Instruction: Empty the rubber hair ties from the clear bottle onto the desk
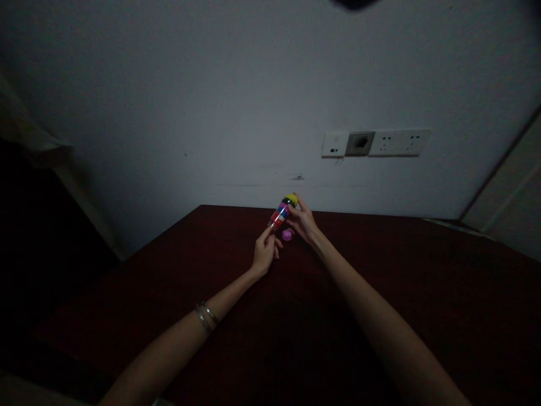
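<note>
A clear tube (279, 215) with bands of yellow, black, pink, blue, white and red inside is held tilted above the table, its yellow end up and to the right. My right hand (305, 223) is closed round the upper part of it from the right side. At the lower end of the tube, my left hand (264, 252) pinches or presses with its forefinger, the other fingers loosely curled. Just below the tube, between my hands, a small purple cap-like piece (288, 234) lies on the table. Dim light hides the finer details of the contents.
Both forearms reach over a dark red-brown table (177, 265) whose far edge meets a pale wall (236, 101). Wall sockets (399, 143) sit above its back right. A dark piece of furniture or cloth stands at the left.
</note>
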Demonstrator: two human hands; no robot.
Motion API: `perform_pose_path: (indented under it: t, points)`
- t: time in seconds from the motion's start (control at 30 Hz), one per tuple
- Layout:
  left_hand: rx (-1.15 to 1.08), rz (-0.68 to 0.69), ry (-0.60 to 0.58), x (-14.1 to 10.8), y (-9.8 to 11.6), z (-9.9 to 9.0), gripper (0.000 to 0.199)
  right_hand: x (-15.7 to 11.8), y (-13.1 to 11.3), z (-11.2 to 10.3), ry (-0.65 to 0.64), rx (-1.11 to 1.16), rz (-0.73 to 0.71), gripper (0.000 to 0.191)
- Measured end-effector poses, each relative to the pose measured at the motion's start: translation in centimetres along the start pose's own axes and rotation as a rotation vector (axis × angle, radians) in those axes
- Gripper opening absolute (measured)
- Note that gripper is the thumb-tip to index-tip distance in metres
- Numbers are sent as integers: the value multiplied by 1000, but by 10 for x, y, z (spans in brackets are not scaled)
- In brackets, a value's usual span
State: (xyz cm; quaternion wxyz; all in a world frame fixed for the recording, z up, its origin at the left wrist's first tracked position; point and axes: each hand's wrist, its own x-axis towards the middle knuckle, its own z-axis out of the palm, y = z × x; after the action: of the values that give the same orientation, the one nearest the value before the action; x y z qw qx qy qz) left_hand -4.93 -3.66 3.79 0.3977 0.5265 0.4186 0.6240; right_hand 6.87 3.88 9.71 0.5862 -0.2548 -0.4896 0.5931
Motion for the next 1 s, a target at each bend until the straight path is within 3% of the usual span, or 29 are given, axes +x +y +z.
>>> perform_pose_path:
  t: [0.2, 0.33, 0.5, 0.73, 0.87, 1.0]
  points:
    - [-146, -103, 46, -2, -1, -4, 57, -2, 2, 4, -118, -33, -18, 80]
    - [-295, -245, -42, -6, 3, -3, 65, -2, 5, 7, -173, -56, -36, 87]
    - [-396, -320, -119, -6, 6, -7, 56, -3, 7, 7, -216, -93, -46, 87]
    - [-283, -225, -47, -4, 3, -7, 36, -2, 1, 6, -188, -104, -25, 82]
    - [-168, -101, 58, -7, 3, -3, 38, -2, -3, 7, -186, -97, -5, 84]
    - [-131, -63, 128, -7, 4, -3, 43, -3, -8, 10, -199, -99, -13, 86]
